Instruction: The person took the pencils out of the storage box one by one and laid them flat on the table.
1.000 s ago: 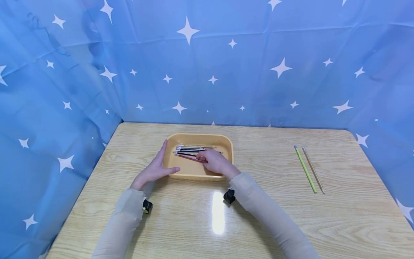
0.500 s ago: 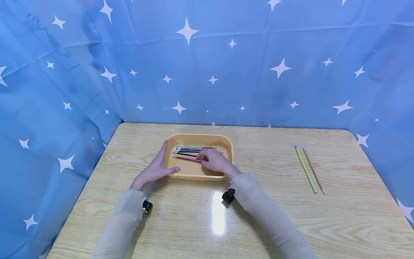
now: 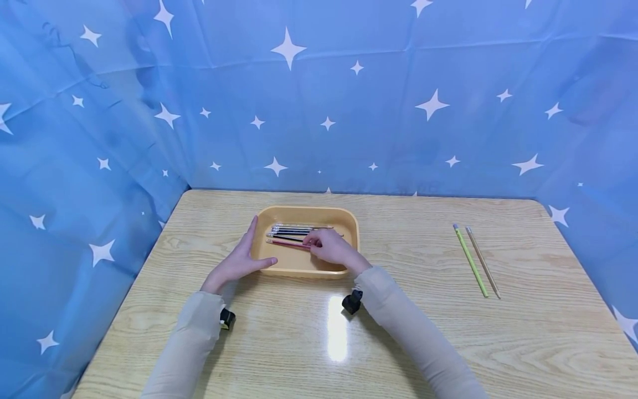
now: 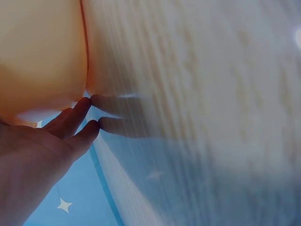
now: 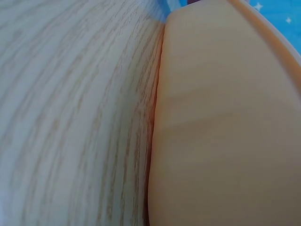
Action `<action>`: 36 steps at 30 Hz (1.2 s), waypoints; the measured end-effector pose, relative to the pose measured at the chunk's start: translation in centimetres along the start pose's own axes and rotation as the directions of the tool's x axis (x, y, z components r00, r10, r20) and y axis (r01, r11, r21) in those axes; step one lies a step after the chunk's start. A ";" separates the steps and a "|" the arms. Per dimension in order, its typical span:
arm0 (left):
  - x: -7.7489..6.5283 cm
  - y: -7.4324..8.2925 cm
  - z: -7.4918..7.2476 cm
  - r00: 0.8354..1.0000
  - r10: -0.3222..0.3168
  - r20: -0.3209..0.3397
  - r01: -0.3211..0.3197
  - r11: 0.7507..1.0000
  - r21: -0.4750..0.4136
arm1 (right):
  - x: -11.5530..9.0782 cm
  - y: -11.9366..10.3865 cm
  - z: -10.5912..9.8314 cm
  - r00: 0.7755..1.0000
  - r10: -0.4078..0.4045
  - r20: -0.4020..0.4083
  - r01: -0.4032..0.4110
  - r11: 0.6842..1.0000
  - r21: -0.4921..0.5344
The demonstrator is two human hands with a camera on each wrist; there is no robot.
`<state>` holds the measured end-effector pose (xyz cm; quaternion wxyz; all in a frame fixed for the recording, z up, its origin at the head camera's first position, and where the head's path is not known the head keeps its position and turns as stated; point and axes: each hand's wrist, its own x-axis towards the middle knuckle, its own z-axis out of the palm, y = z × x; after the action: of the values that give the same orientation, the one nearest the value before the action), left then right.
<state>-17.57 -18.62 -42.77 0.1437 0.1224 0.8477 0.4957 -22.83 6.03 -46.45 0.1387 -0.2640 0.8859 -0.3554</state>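
Observation:
A yellow-orange tray (image 3: 299, 273) sits on the table with several pencils in it, black ones (image 3: 291, 231) at the back and a red pencil (image 3: 286, 244) in front of them. Against the tray's left end lies my left hand (image 3: 239, 259), fingers straight and thumb spread toward the front rim. The left wrist view shows the left hand's fingers (image 4: 77, 120) along the tray's outer wall. My right hand (image 3: 330, 247) reaches inside and pinches the red pencil near its right end; its fingertips partly cover that end. In the right wrist view the tray wall (image 5: 221, 122) hides the right hand.
A green pencil (image 3: 471, 260) and a gold-brown pencil (image 3: 483, 263) lie on the wooden table (image 3: 408, 238) to the right of the tray. Behind the table hangs a blue curtain (image 3: 349, 144) with white stars.
In the tray, the red pencil has turned slightly and its left end has shifted a little toward the front, with my right hand on it. My left hand stays still.

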 end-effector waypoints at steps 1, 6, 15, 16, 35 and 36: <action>0.0 0.0 0.0 1.000 -0.001 -0.001 0.001 1.000 0.003 | 0.0 0.0 0.0 1.000 -0.001 0.000 0.001 1.000 0.002; 0.0 0.1 0.0 1.000 -0.002 -0.005 0.002 1.000 0.011 | 0.0 -0.1 -0.1 1.000 -0.003 0.001 0.003 1.000 0.013; 0.0 0.0 -0.1 1.000 0.024 0.005 -0.024 1.000 -0.002 | 0.1 -0.1 -0.3 1.000 -0.019 -0.025 0.020 0.998 0.060; 0.0 0.0 -0.1 1.000 0.029 0.007 -0.029 1.000 -0.004 | 0.1 0.0 -0.3 0.999 -0.026 -0.036 0.028 0.997 0.066; 1.4 -3.9 0.2 1.000 -0.009 -0.018 0.010 0.999 0.046 | -1.3 -1.0 -2.8 0.980 -0.048 -0.194 0.092 0.969 0.228; 1.3 -3.9 0.2 1.000 -0.006 -0.018 0.007 0.999 0.047 | -1.4 -1.0 -2.9 0.978 -0.044 -0.205 0.095 0.964 0.249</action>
<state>-18.99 -19.85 -46.47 0.1350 0.1185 0.8607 0.4763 -22.56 7.85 -43.59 0.0707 -0.2382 0.8316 -0.4966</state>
